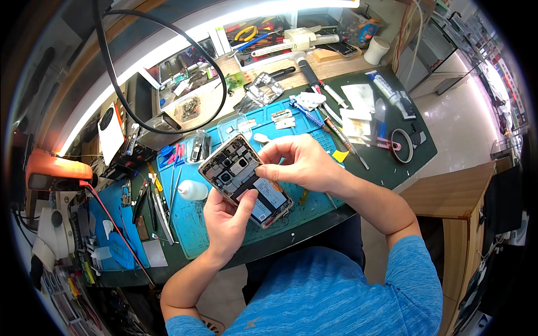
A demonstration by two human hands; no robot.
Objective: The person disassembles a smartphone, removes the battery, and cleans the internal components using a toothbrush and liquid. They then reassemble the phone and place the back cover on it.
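Note:
An opened smartphone [242,175] is held up, tilted, above the blue work mat [224,224]. Its back cover is off, so the camera modules, the circuit board and a battery [269,192] with a white label show. My left hand [228,220] grips the lower left edge, its thumb lying across the battery area. At the right edge, beside the board, my right hand [291,161] has thumb and fingers closed in a pinch on the phone's side. Whether something small is also between those fingertips is hidden.
A white bottle [191,190] stands left of the phone, near pliers [140,200] and tweezers. Small clear boxes lie behind it. To the right are a pen-like tool [354,150], a tape roll [401,147] and a tube [384,87]. A black cable loop [225,84] hangs over the back.

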